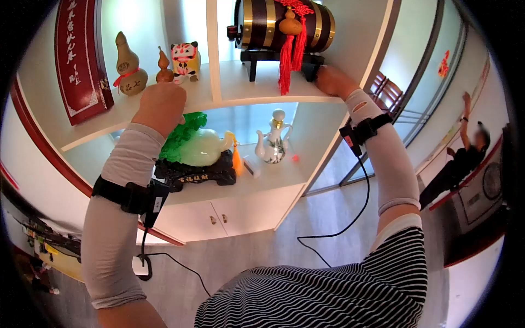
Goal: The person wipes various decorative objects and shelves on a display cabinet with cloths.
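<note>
My left hand (161, 104) is at the front edge of the upper shelf (197, 98), just below a small brown gourd (164, 70). It looks curled closed, and its fingers and anything inside them are hidden from me. Beside the small gourd stand a larger gourd (130, 68) with a red ribbon and a painted cat figurine (186, 59). Over on the right, my right hand (332, 82) is by the right end of the black stand (260, 59) under a wooden barrel (265, 27). Its fingertips are dark and unclear, so I cannot tell whether they touch the stand.
A dark red box (79, 60) with white writing leans at the left. Below are a green-and-white cabbage ornament (199, 145) on a black base and a white teapot (273, 142). Red tassels (286, 65) hang past the barrel. Another person (462, 158) stands far right.
</note>
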